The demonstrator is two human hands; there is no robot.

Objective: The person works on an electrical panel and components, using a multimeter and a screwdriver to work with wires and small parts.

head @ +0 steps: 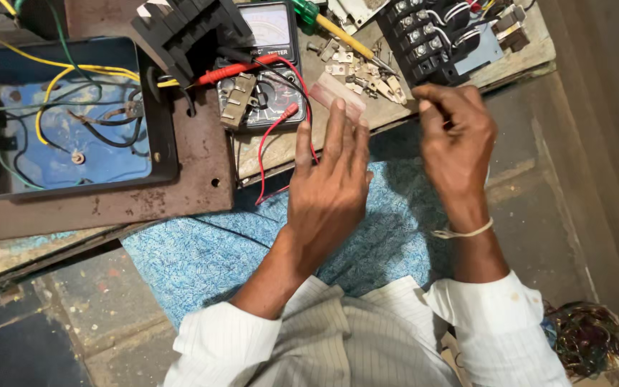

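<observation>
A small clear plastic strip [337, 94] is being pinched at the fingertips of the left hand [327, 183], just over the worktop [281, 147] edge beside the multimeter [270, 68]; the right hand [456, 136] is being held loosely curled, gripping nothing, near the black terminal block [431, 36]; red probe leads [281, 136] are being draped underneath.

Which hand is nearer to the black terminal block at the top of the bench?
The right hand: its fingertips are just below the black terminal block. The left hand is further left, holding a small clear plastic piece.
</observation>
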